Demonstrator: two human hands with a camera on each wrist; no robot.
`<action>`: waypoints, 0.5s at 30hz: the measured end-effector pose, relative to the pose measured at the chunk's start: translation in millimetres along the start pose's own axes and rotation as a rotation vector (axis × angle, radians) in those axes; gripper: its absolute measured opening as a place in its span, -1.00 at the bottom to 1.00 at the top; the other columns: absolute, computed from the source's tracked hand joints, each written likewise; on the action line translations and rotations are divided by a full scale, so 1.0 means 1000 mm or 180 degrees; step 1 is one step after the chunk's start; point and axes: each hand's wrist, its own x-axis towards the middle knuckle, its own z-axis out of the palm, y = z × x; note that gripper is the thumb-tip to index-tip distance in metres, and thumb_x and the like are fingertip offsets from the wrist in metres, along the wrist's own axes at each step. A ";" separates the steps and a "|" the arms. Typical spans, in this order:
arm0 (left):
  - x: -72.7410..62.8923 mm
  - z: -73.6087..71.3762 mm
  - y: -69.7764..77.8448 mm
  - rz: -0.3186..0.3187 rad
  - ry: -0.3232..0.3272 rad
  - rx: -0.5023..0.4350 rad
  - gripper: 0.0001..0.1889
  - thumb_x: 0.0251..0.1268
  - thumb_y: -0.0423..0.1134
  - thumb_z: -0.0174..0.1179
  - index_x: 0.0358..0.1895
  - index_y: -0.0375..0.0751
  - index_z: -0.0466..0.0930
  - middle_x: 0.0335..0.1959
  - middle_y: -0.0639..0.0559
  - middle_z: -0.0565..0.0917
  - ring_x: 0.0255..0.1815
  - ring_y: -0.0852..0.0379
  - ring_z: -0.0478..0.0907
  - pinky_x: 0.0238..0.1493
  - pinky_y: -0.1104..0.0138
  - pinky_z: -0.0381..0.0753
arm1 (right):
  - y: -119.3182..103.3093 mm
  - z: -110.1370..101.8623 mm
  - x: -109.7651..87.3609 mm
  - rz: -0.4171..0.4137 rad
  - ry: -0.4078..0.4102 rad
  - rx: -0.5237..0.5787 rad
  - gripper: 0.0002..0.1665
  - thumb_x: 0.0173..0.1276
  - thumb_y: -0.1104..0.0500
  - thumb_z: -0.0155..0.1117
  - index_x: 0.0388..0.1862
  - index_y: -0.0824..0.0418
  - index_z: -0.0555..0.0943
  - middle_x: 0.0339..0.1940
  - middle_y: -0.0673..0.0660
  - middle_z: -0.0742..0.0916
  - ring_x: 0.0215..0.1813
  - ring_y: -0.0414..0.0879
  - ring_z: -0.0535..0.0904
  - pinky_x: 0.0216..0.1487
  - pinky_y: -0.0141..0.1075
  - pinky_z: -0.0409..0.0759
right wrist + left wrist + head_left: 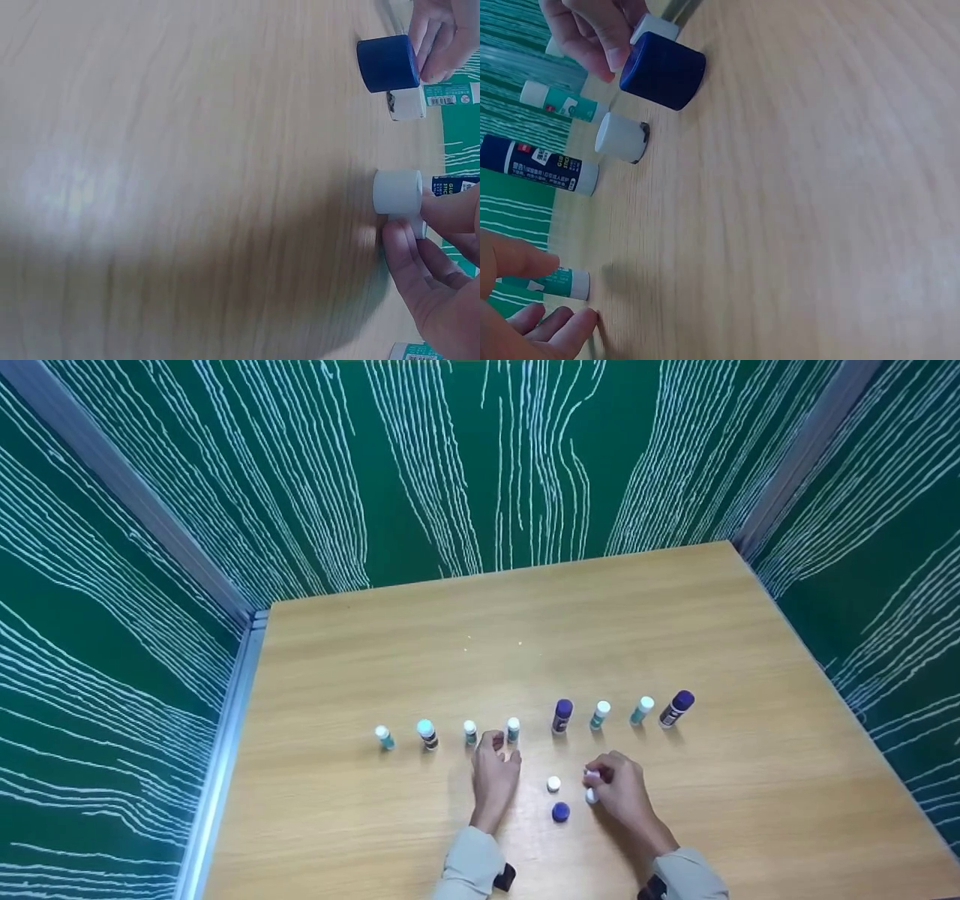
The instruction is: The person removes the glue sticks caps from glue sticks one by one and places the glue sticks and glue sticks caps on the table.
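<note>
My right hand [621, 791] pinches a small white cap [418, 228] between thumb and fingers, low over the table. A second white cap [591, 796] stands just on the near side of those fingertips. My left hand [496, 780] reaches forward, thumb and fingers spread apart around a small green-and-white glue stick [559, 283]. In the head view its fingertips lie between two upright glue sticks, one on the left [470, 733] and one on the right [513, 730]. Between the hands sit another white cap [553, 784] and a dark blue cap [560, 812].
The glue sticks stand in a row across the wooden table [360, 825]. To the right are a dark blue glue stick [562, 716], two green ones and another dark blue one [676, 709]. Leftmost stand a green one [385, 737] and a dark-labelled one [427, 734]. Green white-streaked walls surround the table.
</note>
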 end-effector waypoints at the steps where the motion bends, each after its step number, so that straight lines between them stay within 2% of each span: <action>1: -0.002 0.000 -0.001 0.0009 0.0017 0.0029 -0.66 0.02 -0.45 0.30 -0.06 -0.31 0.53 -0.09 -0.15 0.61 0.01 -0.03 0.56 0.01 0.29 0.61 | 0.000 0.000 0.000 0.0016 -0.0024 -0.0002 -0.84 0.14 0.45 0.32 -0.31 0.27 0.68 -0.40 0.06 0.59 -0.32 -0.09 0.51 -0.34 -0.39 0.55; 4: -0.007 -0.001 -0.004 0.0064 0.0009 0.0102 -0.72 -0.02 -0.45 0.32 -0.16 -0.25 0.59 -0.18 -0.06 0.62 -0.07 0.03 0.58 -0.04 0.29 0.62 | 0.000 -0.002 -0.001 0.0084 -0.0088 -0.0003 -0.85 0.17 0.43 0.31 -0.29 0.26 0.67 -0.38 0.07 0.59 -0.31 -0.08 0.51 -0.34 -0.38 0.55; 8: -0.012 -0.001 -0.009 0.0202 -0.0147 0.0043 -0.78 -0.01 -0.45 0.31 -0.22 -0.20 0.64 -0.25 0.03 0.63 -0.18 0.11 0.58 -0.12 0.34 0.63 | -0.001 -0.005 -0.003 0.0122 -0.0139 0.0036 -0.84 0.16 0.43 0.32 -0.29 0.25 0.68 -0.37 0.08 0.59 -0.31 -0.07 0.51 -0.36 -0.40 0.53; 12: -0.015 -0.002 -0.016 0.0380 -0.0263 -0.0180 -0.78 -0.01 -0.45 0.31 -0.22 -0.24 0.66 -0.29 -0.01 0.66 -0.29 0.15 0.59 -0.23 0.40 0.62 | -0.002 -0.006 -0.004 0.0090 -0.0167 0.0049 -0.80 0.12 0.43 0.35 -0.25 0.28 0.68 -0.32 0.10 0.59 -0.28 -0.07 0.55 -0.30 -0.40 0.56; 15: -0.016 -0.003 -0.019 0.0447 -0.0298 -0.0318 -0.76 -0.02 -0.45 0.31 -0.20 -0.25 0.66 -0.30 -0.06 0.68 -0.31 0.15 0.60 -0.24 0.41 0.62 | -0.003 -0.006 -0.006 0.0097 -0.0158 0.0025 -0.77 0.15 0.42 0.33 -0.17 0.31 0.67 -0.26 0.12 0.60 -0.21 -0.04 0.57 -0.17 -0.28 0.61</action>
